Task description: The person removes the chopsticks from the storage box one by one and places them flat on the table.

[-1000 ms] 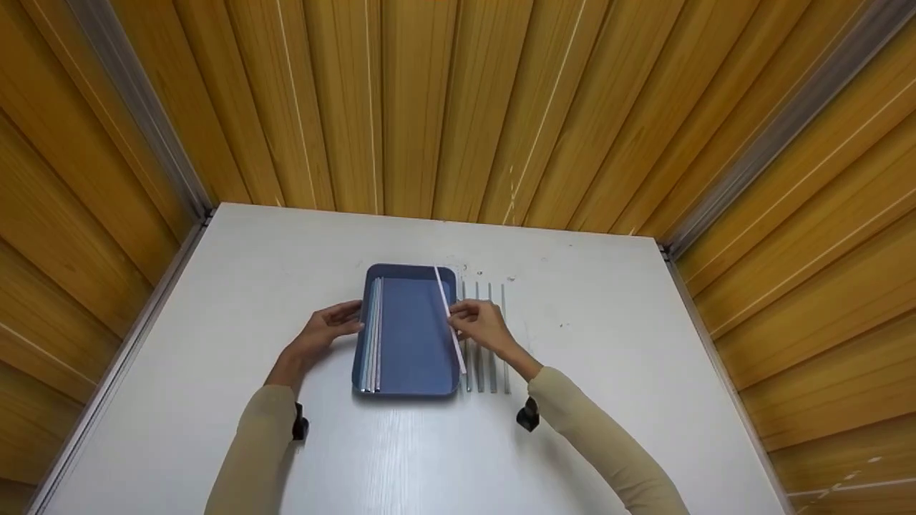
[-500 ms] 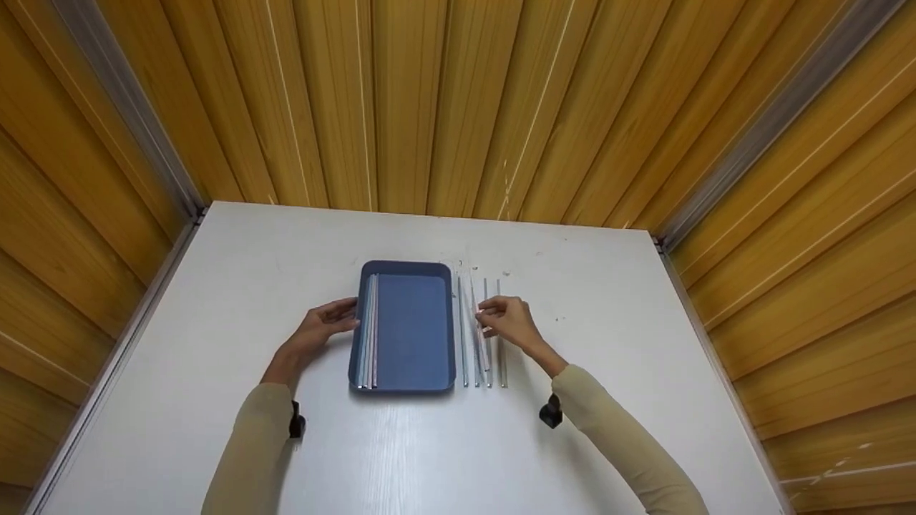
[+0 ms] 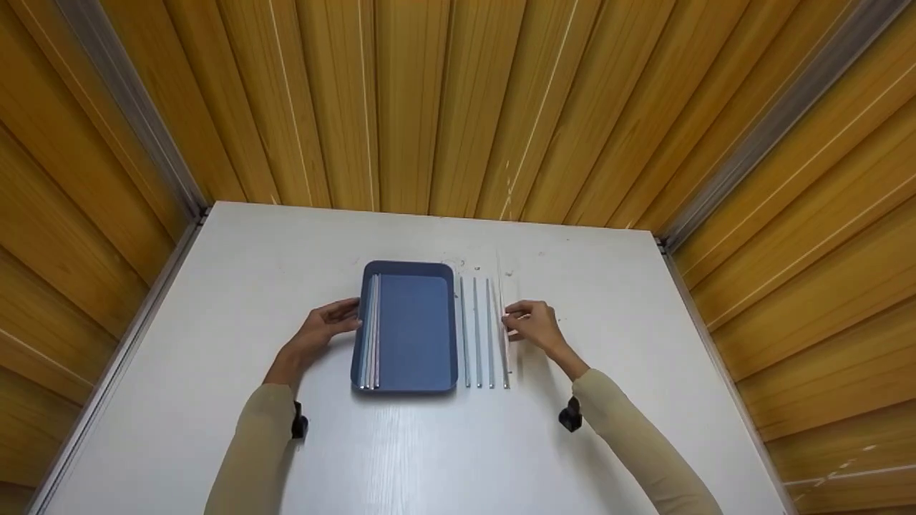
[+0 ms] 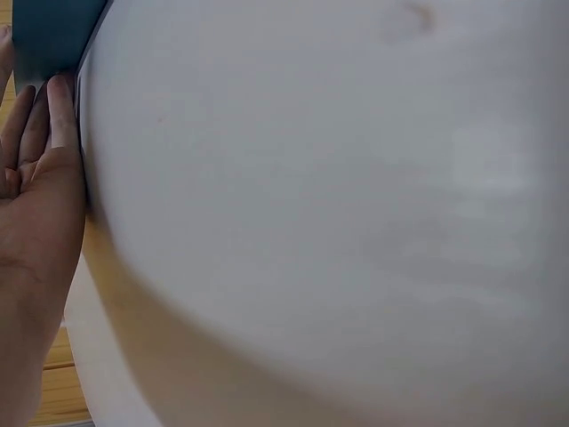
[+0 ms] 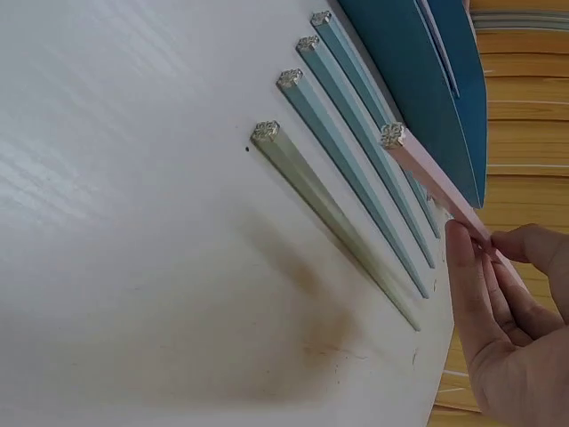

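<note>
Right wrist: pink chopstick (image 5: 438, 181), patterned silvery end (image 5: 392, 135).

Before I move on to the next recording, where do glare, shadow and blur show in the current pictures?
Head view: a bright sheen on the near part of the white table, soft shadow by the right sleeve; left wrist view: a pale glare patch at right, tabletop soft; right wrist view: glare streaks at upper left, a blurry brownish shadow beside the greenish chopstick.

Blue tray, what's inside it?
Slim sticks lie side by side in the blue tray, along the wall nearest the left hand. The floor directly beneath them is hidden.
</note>
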A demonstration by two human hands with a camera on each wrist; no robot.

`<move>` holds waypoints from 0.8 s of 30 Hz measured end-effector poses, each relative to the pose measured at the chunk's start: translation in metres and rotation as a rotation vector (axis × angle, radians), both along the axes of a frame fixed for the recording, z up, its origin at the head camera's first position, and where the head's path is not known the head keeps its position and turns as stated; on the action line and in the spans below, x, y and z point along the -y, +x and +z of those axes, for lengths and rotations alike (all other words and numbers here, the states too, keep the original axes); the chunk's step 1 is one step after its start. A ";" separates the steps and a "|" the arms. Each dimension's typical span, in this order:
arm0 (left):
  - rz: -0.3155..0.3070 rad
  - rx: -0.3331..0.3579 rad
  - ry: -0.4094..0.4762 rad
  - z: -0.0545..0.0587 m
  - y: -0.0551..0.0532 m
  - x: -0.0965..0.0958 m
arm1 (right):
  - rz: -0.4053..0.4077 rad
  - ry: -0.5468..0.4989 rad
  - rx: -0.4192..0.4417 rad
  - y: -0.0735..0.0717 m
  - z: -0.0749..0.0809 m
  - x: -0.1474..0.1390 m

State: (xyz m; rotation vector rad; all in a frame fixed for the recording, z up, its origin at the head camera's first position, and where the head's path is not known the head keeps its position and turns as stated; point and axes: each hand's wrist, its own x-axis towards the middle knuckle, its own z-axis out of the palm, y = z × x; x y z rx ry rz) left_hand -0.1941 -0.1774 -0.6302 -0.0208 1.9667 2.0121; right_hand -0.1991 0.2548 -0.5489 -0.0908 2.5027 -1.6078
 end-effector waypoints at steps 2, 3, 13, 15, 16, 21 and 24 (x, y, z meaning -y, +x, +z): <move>-0.002 -0.005 0.006 0.000 0.000 0.000 | -0.014 0.007 0.006 0.000 -0.002 -0.004; 0.006 -0.004 0.014 0.000 0.001 0.000 | -0.019 0.010 0.008 0.001 -0.003 -0.005; -0.009 -0.027 0.025 0.000 0.002 0.001 | -0.067 0.073 0.016 0.007 -0.015 -0.022; -0.002 -0.015 0.030 0.001 0.001 0.000 | -0.079 0.092 0.022 0.007 -0.018 -0.024; -0.004 -0.016 0.028 0.001 0.001 0.000 | -0.087 0.096 0.025 0.008 -0.019 -0.024; 0.001 -0.015 0.018 0.002 0.001 0.000 | -0.118 0.131 0.044 0.010 -0.025 -0.028; 0.003 -0.006 0.017 0.001 0.002 -0.001 | -0.131 0.144 0.064 0.013 -0.029 -0.029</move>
